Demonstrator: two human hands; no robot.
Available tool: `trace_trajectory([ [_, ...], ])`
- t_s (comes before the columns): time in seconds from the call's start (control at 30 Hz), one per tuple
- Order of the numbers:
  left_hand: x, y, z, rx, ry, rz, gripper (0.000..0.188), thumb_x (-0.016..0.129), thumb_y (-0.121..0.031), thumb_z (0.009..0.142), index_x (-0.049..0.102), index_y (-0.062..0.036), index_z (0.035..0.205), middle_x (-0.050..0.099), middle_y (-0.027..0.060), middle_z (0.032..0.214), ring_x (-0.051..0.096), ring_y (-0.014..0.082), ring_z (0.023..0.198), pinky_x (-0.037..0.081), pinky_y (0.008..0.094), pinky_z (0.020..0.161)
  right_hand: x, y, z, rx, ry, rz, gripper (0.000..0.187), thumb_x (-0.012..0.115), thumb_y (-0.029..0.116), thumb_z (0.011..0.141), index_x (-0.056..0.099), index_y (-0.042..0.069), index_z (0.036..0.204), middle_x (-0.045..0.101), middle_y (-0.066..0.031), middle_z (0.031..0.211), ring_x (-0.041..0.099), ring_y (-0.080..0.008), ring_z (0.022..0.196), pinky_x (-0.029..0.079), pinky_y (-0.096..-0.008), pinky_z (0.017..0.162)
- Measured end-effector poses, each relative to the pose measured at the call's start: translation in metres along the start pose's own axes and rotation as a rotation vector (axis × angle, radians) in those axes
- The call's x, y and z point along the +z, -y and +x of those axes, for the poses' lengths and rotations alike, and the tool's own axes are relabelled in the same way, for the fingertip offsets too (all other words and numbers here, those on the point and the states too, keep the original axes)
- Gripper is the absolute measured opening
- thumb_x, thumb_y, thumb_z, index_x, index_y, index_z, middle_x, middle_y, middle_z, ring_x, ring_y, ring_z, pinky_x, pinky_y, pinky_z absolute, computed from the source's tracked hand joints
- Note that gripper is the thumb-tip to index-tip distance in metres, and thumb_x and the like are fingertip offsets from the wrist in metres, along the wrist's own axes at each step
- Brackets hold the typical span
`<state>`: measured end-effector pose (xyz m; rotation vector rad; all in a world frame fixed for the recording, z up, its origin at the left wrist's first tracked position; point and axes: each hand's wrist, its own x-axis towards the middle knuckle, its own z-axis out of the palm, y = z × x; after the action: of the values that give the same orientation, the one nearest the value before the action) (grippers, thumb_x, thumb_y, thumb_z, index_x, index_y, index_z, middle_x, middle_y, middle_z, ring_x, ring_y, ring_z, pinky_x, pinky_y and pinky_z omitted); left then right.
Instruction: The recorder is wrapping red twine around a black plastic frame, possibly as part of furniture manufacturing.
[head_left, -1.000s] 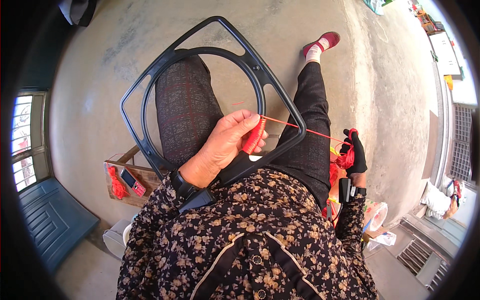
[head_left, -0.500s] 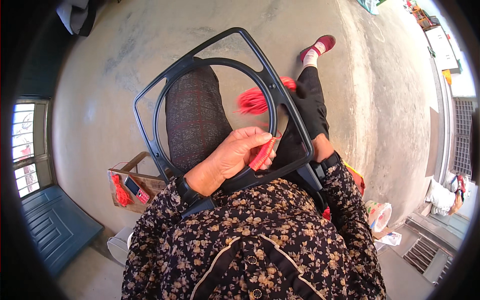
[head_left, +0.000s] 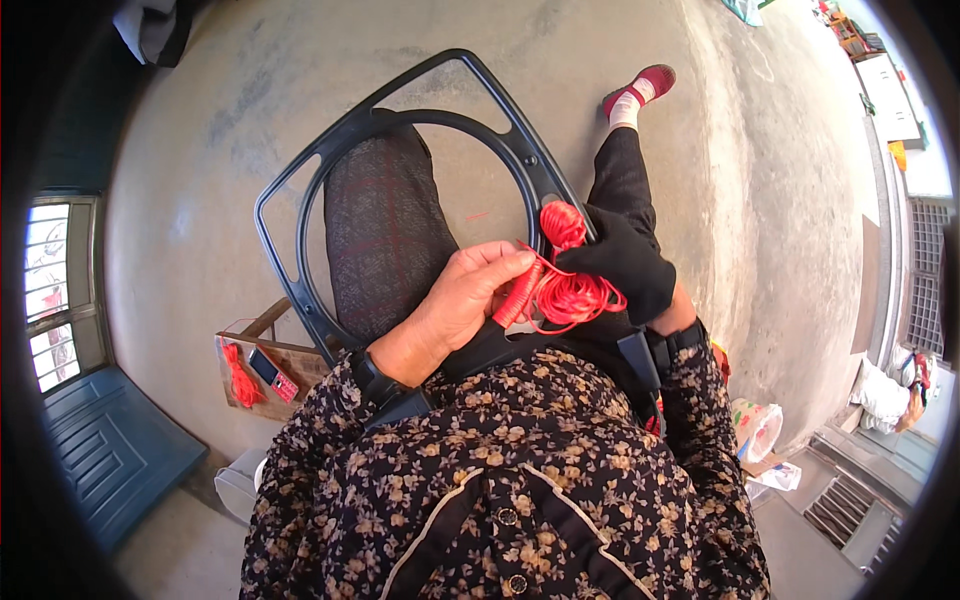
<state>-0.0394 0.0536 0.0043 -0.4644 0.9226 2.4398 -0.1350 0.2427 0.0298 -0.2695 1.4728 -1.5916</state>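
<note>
A black frame [head_left: 535, 165], a round ring inside a four-cornered outer rim, lies tilted over my lap. Red cord is wound in tight turns [head_left: 516, 296] round a short stretch of the ring. My left hand [head_left: 460, 298], bare, pinches at these turns with thumb and forefinger; its other fingers are partly hidden behind. In a black glove, my right hand [head_left: 637, 270] grips a tied bundle of red cord [head_left: 578, 299], whose loops bulge out on two sides of the thumb. The bundle is right beside the windings, over the frame's right side.
To the left, a wooden stool [head_left: 285, 358] bears another red cord hank [head_left: 240, 376] and a red mobile phone [head_left: 274, 374]. A blue panel [head_left: 125, 450] lies at lower left. A patterned round container [head_left: 757, 430] stands behind my right arm.
The cord bundle, blurred and beyond the ring before, has come toward me and now sits beside the windings. My right hand came with it. The frame has shifted slightly left.
</note>
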Motion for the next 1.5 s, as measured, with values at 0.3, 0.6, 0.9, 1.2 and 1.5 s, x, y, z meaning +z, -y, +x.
trace_trajectory([
  [0.3,0.006,-0.003,-0.003,-0.016,-0.052,0.049,0.02,0.053,-0.022,0.092,0.057,-0.0026,0.091,0.061,0.0077,0.073,0.06,0.0147,0.059,0.05,0.0263,0.054,0.007,-0.035,-0.03,0.01,-0.392,0.371,0.033,0.062,0.016,0.082,0.053,0.001,0.11,0.059,-0.0066,0.093,0.058,-0.013,0.084,0.047,-0.0274,0.077],
  [0.6,0.0,-0.005,-0.004,-0.013,-0.043,0.044,0.023,0.053,-0.026,0.092,0.056,-0.003,0.092,0.062,0.0084,0.077,0.061,0.0145,0.063,0.051,0.0264,0.057,-0.035,-0.044,-0.097,-0.318,-0.748,0.777,0.043,0.047,0.033,0.095,0.046,0.002,0.124,0.06,-0.0049,0.094,0.06,-0.0148,0.076,0.049,-0.0278,0.071],
  [0.9,0.003,-0.013,-0.002,0.011,-0.061,-0.017,0.017,0.054,-0.023,0.091,0.056,-0.007,0.088,0.062,0.0101,0.071,0.06,0.0173,0.054,0.051,0.0281,0.051,-0.071,-0.063,-0.088,-0.144,-0.825,0.418,0.037,0.056,0.038,0.089,0.056,0.006,0.107,0.057,-0.0011,0.085,0.058,-0.0153,0.074,0.05,-0.0296,0.064],
  [1.2,0.012,-0.004,-0.006,-0.132,0.04,-0.034,0.015,0.055,-0.02,0.09,0.057,-0.0046,0.089,0.063,0.012,0.073,0.062,0.0188,0.058,0.052,0.0295,0.054,-0.022,-0.024,0.029,-0.249,-0.726,-0.097,0.034,0.064,0.02,0.084,0.056,0.002,0.112,0.062,-0.0071,0.097,0.06,-0.017,0.086,0.048,-0.027,0.077],
  [1.5,-0.01,0.022,-0.007,0.081,0.196,-0.106,0.034,0.065,-0.02,0.083,0.054,-0.003,0.111,0.063,0.0138,0.097,0.065,0.022,0.082,0.055,0.0328,0.066,0.028,0.007,0.019,-0.015,0.215,0.795,0.051,0.048,0.033,0.093,0.037,0.002,0.132,0.047,-0.0199,0.127,0.049,-0.0351,0.115,0.046,-0.047,0.093],
])
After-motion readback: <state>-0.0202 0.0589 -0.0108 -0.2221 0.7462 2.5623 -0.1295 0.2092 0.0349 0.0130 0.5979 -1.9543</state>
